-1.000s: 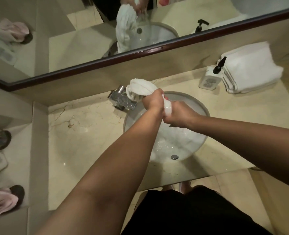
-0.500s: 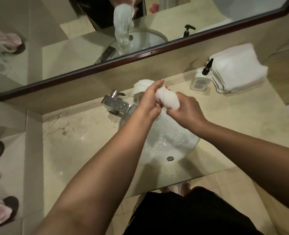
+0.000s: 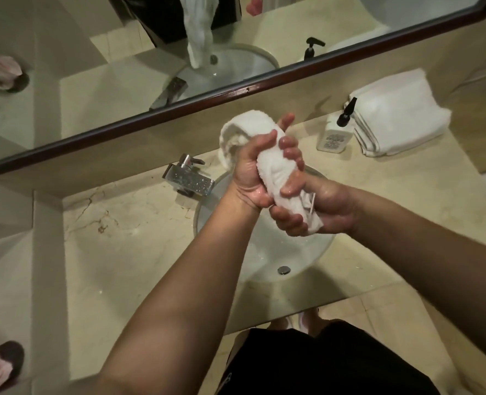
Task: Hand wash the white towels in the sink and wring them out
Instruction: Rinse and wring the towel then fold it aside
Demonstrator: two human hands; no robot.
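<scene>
Now towel [image 3: 276,172] runs near-to-far between 2 hands.

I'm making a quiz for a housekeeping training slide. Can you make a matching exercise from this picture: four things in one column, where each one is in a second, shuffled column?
Things:
1. wet towel
2. folded towels
3. soap bottle
4. faucet

Places:
A. on the counter, just left of the basin
B. stacked at the counter's far right
C. gripped in both hands above the sink
D. standing between the basin and the stack

Pairs: 1-C, 2-B, 3-D, 4-A. The left hand and right hand both grip the wet towel.
</scene>
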